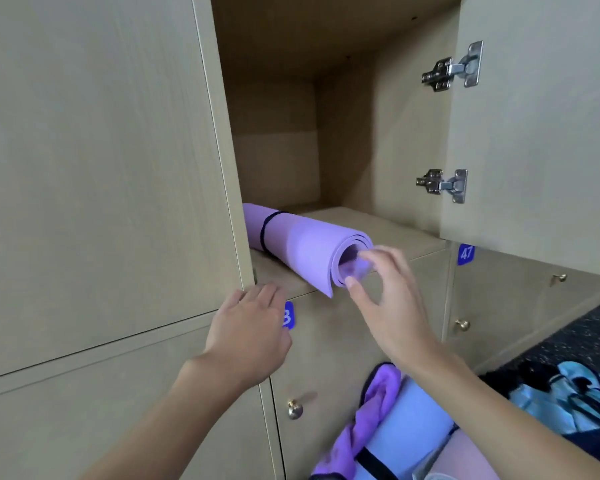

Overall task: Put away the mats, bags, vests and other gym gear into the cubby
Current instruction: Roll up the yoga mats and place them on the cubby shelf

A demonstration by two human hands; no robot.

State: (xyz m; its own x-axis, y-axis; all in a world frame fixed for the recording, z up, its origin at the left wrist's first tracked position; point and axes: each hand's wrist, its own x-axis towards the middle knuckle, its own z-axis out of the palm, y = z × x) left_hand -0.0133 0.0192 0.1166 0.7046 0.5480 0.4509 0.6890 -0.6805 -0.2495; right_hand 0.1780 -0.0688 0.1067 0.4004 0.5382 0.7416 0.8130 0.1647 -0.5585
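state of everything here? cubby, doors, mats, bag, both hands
pale wooden cubby: door swung open
rolled purple foam mat: lying inside, strapped, near end overhanging the front edge
lower doors with brass knobs: closed
right hand: open, fingers at the mat's end
left hand: open, holding nothing
pale blue rolled mat: outside, below, not stowed
light blue fabric bag: on the floor, not stowed

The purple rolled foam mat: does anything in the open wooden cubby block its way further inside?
Nothing visible does. Behind the purple rolled foam mat, the wooden cubby shows only bare floor and walls; the mat's far end is hidden.
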